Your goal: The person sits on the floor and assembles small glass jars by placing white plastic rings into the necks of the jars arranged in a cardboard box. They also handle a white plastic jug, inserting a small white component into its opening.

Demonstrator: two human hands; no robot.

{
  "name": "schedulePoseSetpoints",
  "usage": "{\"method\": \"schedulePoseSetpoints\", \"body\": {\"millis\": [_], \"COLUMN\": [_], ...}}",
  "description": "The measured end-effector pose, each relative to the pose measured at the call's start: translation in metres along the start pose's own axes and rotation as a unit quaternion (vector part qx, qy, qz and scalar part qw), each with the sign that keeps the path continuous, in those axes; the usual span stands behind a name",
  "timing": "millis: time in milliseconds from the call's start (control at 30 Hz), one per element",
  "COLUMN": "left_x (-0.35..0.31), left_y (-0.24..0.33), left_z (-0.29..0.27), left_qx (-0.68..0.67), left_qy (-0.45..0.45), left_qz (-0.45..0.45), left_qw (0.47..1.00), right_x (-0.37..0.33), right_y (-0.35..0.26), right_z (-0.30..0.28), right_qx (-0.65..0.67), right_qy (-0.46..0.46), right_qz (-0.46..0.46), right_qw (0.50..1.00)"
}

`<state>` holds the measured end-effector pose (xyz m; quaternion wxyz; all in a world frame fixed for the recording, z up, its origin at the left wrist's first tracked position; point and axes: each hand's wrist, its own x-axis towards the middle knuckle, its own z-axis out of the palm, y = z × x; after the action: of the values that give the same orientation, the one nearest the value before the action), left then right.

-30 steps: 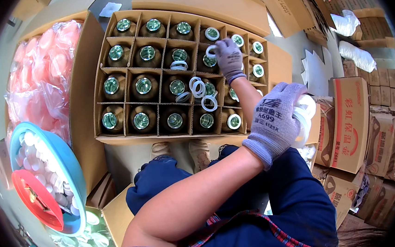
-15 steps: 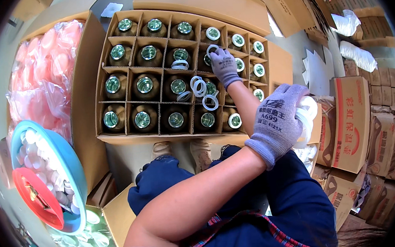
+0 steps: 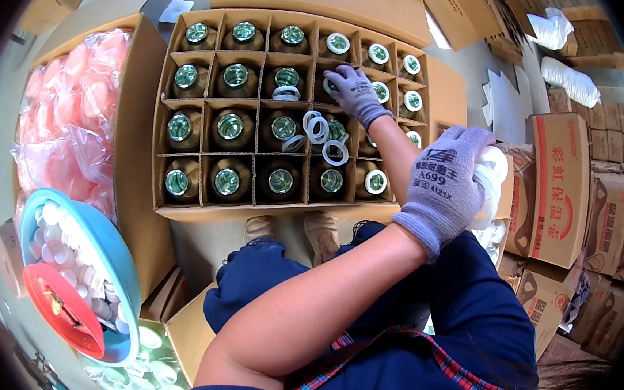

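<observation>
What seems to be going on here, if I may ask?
Someone is working over a divided box of bottles with both hands. The left hand keeps a grip on several white rings, while the right hand is at one bottle's mouth. Visible mouths in the two right-hand columns wear rings; those in the three left-hand columns do not. A few loose rings lie near the middle.

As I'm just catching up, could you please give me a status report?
Left hand gripping white rings. Right hand at a bottle mouth in the divided carton. Loose rings nearby, partly covering another bottle.
</observation>
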<state>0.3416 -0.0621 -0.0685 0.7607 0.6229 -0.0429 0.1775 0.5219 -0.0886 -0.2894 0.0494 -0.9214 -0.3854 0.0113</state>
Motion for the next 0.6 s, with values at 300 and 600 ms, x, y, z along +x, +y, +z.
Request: {"method": "schedulePoseSetpoints", "body": {"millis": [300,600], "left_x": [0.001,0.016], "left_y": [-0.003,-0.006], "left_z": [0.004,-0.028], "left_qx": [0.016,0.153], "left_qy": [0.033,0.039], "left_qz": [0.004,-0.031], "left_qw": [0.999,0.987], "right_x": [-0.031,-0.032], "right_y": [-0.047,-0.058], "right_z": [-0.023,-0.028], "right_qx": [0.078,0.225], "right_qy": [-0.089,0.113], "right_qz": [-0.034,0.039], "right_qw": [0.992,0.967]}}
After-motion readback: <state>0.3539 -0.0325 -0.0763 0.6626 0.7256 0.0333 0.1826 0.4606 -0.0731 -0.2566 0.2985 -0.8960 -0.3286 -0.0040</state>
